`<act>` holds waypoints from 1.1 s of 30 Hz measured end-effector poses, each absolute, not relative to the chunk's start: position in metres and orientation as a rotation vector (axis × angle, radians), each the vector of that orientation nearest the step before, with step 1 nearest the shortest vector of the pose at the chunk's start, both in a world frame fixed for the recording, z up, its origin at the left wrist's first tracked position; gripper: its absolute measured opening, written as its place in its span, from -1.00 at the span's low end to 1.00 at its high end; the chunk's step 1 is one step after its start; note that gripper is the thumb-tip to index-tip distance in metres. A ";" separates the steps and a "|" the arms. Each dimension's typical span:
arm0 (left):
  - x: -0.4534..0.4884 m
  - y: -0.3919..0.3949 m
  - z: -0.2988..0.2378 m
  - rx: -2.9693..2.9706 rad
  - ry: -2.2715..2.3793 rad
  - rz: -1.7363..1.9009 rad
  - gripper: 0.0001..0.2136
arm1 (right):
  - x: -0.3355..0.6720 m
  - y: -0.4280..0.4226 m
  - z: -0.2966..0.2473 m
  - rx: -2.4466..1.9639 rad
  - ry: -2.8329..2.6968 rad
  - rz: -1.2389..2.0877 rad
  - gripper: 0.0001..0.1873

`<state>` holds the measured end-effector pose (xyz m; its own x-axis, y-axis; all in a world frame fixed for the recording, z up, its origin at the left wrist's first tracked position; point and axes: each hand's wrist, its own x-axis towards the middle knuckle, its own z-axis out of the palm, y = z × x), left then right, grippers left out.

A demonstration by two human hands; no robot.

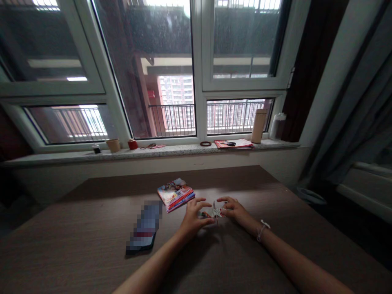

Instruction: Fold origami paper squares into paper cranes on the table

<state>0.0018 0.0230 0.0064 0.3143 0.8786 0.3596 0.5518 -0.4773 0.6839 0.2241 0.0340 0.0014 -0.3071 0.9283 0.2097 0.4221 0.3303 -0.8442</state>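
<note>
A small piece of folded paper (215, 212), pale with colored printed patches and points sticking up and down, is between my hands just over the table. My left hand (194, 217) curves around its left side, thumb below and index finger above, with a wide gap between them. From the right, the fingertips of my right hand (236, 211) grip the paper's edge; a light bracelet is on that wrist. The exact contact of the left fingers is partly hidden. Just beyond my left hand lies a stack of colorful printed booklets or sheets (175, 193).
A phone (143, 228), its screen blurred, lies left on the brown table (92, 228). Along the windowsill (183, 149) stand a paper cup (113, 145), a red spool-like item (132, 144), scissors (230, 143) on red papers, a tan flask (259, 125) and a whitish bottle (278, 126).
</note>
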 end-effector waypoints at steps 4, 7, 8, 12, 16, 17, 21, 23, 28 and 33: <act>0.002 0.023 0.005 2.167 1.263 1.003 -0.71 | 0.224 0.034 0.001 -1.187 -1.885 0.903 -0.70; 0.002 0.023 0.005 2.165 1.280 1.003 -0.72 | 0.225 0.035 -0.002 -1.183 -1.890 0.892 -0.69; 0.002 0.023 0.005 2.164 1.282 0.994 -0.71 | 0.225 0.036 -0.003 -1.180 -1.889 0.890 -0.69; 0.002 0.022 0.006 2.163 1.279 0.988 -0.70 | 0.225 0.037 -0.006 -1.164 -1.884 0.896 -0.66; 0.003 0.023 0.005 2.148 1.293 1.003 -0.72 | 0.224 0.037 -0.008 -1.138 -1.866 0.894 -0.62; 0.003 0.023 0.005 2.142 1.297 1.004 -0.73 | 0.225 0.036 -0.008 -1.121 -1.857 0.891 -0.63; 0.003 0.024 0.005 2.120 1.315 1.021 -0.73 | 0.227 0.031 -0.004 -1.048 -1.847 0.885 -0.56; 0.003 0.024 0.005 2.115 1.320 1.029 -0.73 | 0.228 0.029 -0.001 -1.040 -1.872 0.851 -0.53; 0.001 0.024 0.003 2.119 1.304 1.038 -0.74 | 0.229 0.030 -0.001 -0.977 -1.943 0.732 -0.65; 0.001 0.024 0.003 2.109 1.296 1.034 -0.74 | 0.228 0.030 -0.002 -0.962 -1.969 0.706 -0.72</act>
